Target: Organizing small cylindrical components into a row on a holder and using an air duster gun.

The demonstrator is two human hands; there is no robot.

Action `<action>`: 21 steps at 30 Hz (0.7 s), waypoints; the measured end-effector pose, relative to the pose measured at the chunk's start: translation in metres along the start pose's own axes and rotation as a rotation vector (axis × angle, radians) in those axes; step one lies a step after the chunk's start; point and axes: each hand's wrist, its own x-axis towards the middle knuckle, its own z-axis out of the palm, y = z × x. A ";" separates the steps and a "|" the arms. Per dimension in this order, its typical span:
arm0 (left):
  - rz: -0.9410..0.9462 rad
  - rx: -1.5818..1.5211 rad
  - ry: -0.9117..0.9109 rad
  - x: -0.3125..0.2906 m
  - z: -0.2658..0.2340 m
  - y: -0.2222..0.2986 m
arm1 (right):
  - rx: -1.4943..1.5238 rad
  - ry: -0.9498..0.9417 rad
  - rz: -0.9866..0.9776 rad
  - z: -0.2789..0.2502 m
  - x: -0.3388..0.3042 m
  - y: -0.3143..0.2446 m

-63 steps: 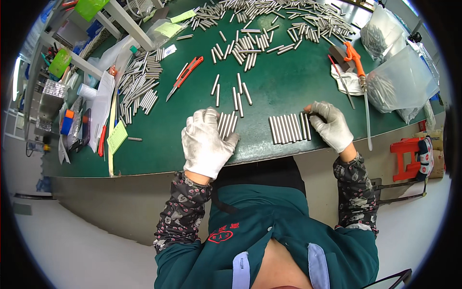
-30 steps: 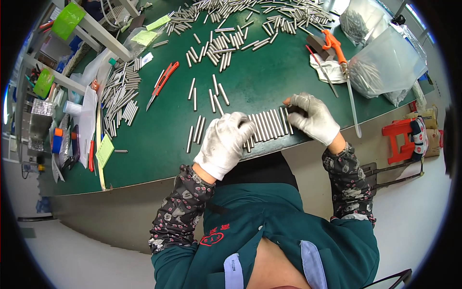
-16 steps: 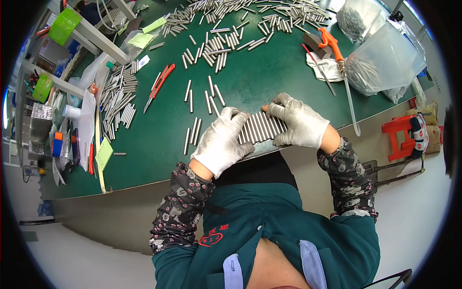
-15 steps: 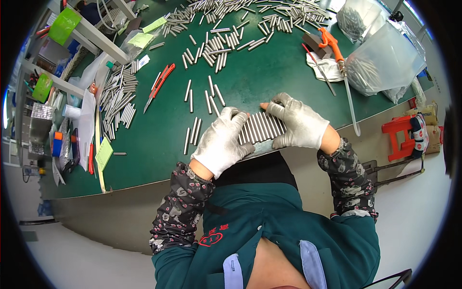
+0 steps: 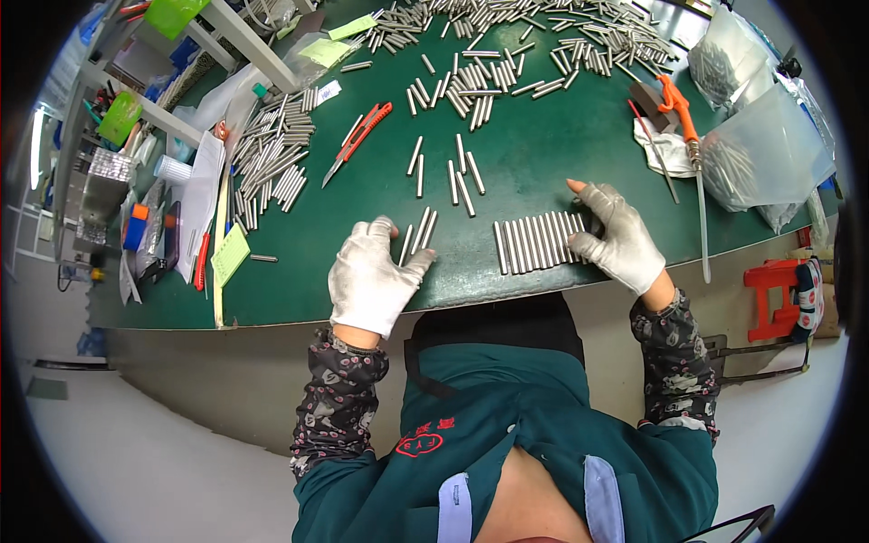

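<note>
A neat side-by-side row of metal pins (image 5: 539, 242) lies near the table's front edge. My right hand (image 5: 625, 240), in a whitish glove with a bare fingertip showing, is at the row's right end, thumb against the last pins and fingers apart. My left hand (image 5: 369, 279), gloved too, rests further left on the table. Its thumb and fingers are spread around a small group of pins (image 5: 417, 233), not closed on them. Beyond, between the hands, several loose pins (image 5: 464, 192) lie spaced out on the green table (image 5: 534, 163).
Heaps of pins (image 5: 471, 86) cover the far side, with another pile (image 5: 274, 154) at left. A red utility knife (image 5: 359, 143) lies beside it. At right are an orange air gun (image 5: 677, 104) with hose, a white cloth (image 5: 665, 149) and plastic bags of pins (image 5: 760, 145).
My left hand has left the row and moved left to the small pin group. My right hand stays at the row's right end, its fingers off the top. The view has shifted.
</note>
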 end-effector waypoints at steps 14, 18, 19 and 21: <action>0.130 -0.172 -0.257 0.003 0.003 0.052 | -0.114 0.129 -0.193 0.013 0.000 0.007; 0.361 -0.266 -0.266 -0.003 0.001 0.034 | -0.095 0.141 -0.201 0.013 -0.001 0.010; 0.335 -0.224 -0.323 -0.001 0.000 0.033 | -0.087 0.146 -0.214 0.012 0.000 0.010; 0.331 -0.214 -0.367 0.008 0.002 0.033 | -0.083 0.136 -0.189 0.010 -0.002 0.008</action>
